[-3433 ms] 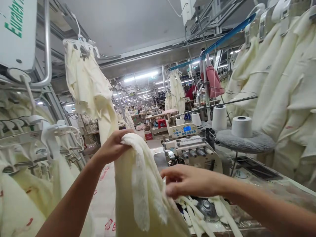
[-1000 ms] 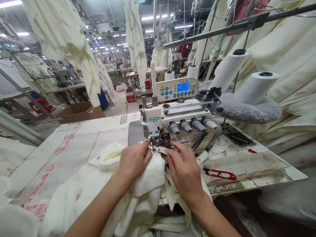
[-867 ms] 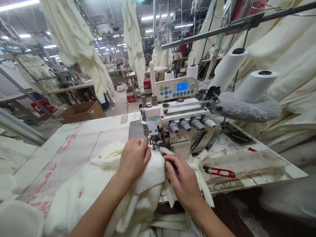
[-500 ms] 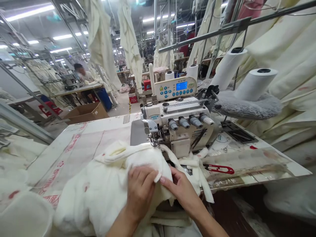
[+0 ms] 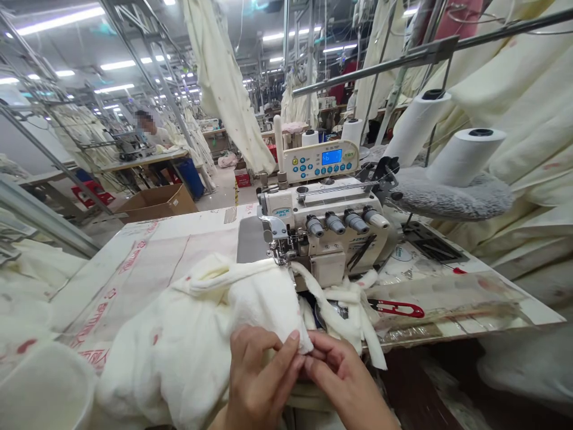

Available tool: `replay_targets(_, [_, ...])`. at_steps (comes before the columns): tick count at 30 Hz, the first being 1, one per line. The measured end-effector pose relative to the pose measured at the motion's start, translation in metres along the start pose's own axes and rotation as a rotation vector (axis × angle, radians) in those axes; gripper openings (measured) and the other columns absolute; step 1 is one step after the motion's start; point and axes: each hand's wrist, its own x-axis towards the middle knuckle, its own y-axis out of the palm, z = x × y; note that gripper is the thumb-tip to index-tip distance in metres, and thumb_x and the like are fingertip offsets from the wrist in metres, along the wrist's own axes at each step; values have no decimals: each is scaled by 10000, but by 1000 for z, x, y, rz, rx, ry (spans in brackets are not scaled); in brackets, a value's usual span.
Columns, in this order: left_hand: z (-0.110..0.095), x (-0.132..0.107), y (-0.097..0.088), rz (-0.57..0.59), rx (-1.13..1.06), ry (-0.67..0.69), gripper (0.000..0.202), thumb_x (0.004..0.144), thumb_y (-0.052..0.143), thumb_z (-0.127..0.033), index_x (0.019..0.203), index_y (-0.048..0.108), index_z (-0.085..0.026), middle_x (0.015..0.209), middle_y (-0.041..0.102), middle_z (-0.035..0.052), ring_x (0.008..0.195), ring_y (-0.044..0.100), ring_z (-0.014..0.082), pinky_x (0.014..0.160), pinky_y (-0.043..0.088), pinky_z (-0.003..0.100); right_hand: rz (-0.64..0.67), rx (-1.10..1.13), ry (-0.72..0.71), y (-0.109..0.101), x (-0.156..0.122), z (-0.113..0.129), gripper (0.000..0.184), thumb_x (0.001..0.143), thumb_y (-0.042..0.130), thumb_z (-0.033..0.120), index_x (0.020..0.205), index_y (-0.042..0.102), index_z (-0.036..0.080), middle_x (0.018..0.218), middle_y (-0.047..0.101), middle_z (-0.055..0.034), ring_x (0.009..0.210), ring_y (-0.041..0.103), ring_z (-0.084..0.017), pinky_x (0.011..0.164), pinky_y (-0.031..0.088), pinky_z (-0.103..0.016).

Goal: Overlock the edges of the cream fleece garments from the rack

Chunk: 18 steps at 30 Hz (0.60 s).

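A cream fleece garment point(image 5: 188, 334) lies heaped on the table in front of a white overlock sewing machine point(image 5: 322, 233). One edge of it runs up under the machine's presser foot point(image 5: 280, 254). My left hand point(image 5: 259, 376) pinches the garment's near corner between thumb and fingers. My right hand point(image 5: 344, 382) meets it there, fingertips closed on the same fabric edge. Both hands are at the table's front edge, well short of the needle.
Cream fabric strips point(image 5: 349, 298) and red thread snips point(image 5: 396, 308) lie right of the machine. Two white thread cones point(image 5: 465, 156) stand at the back right. Cream garments point(image 5: 514, 95) hang on the right and overhead. A person sits at a far table point(image 5: 147, 128); a cardboard box point(image 5: 156, 203) is behind.
Both hands have drawn back from the presser foot to the near edge of the garment. They now pinch its corner together. Earlier still, the garment was held up in the air.
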Motion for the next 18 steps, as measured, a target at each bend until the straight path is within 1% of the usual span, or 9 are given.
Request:
replay_targets(2, [0,4,-5,-28,78,46,262,745,603,-67,996,630,-136,702,522,21,703,493,140,691,391,338,21,-140,-92,-5,-4,-1,271,844,482,284,1049,635,196,875,667,-69,792,627,-198,755,525,-321])
replay_targets(4, [-2,11,-7,-61,100,65,220,744,588,-42,939,638,-132,662,522,7,674,496,128,682,383,326,-42,-399,-250,-12,-4,-5,270,844,493,240,1078,628,223,971,659,-80,862,623,-206,777,524,-319])
replay_targets(7, [-2,12,-2,-91,89,89,183,773,554,-50,916,637,-129,645,529,2,672,502,120,680,377,303,-275,-839,-614,-22,4,-9,303,839,517,154,1120,603,227,1003,623,-98,910,592,-211,763,510,-319])
replay_targets(9, [3,6,7,-127,82,124,133,780,561,-81,886,613,-142,683,548,8,749,523,134,755,396,313,-340,-983,-867,-27,12,-9,275,832,512,96,1064,611,204,929,607,-88,853,573,-195,723,492,-314])
replay_targets(10, [7,2,11,-136,93,136,106,786,564,-113,882,590,-148,744,575,26,836,538,155,826,399,341,-331,-1009,-947,-28,16,-8,250,824,501,66,1009,616,189,887,599,-79,816,561,-184,698,480,-308])
replay_targets(12, [18,-5,17,-104,153,125,112,803,543,-154,914,553,-159,935,618,83,1076,504,218,985,329,449,-306,-1016,-997,-31,20,-7,210,801,493,26,912,601,168,832,590,-66,780,541,-176,679,460,-306])
replay_targets(14, [27,-6,16,-19,220,85,199,840,481,-152,1022,560,-155,1104,614,125,1232,415,244,1071,190,520,-318,-1009,-977,-33,21,-7,201,780,496,16,892,581,160,825,585,-66,782,533,-180,690,448,-317])
replay_targets(16, [33,-1,9,35,240,84,284,870,408,-105,1089,584,-150,1135,630,114,1254,413,214,1107,121,486,-313,-988,-976,-35,21,-9,190,776,499,37,897,571,164,829,583,-65,793,532,-186,708,438,-329])
replay_targets(18, [34,7,2,70,228,145,305,886,378,-89,1081,610,-122,1117,651,99,1221,459,195,1114,165,427,-297,-977,-989,-37,22,-11,182,780,495,57,905,568,168,831,584,-63,804,530,-190,723,430,-337])
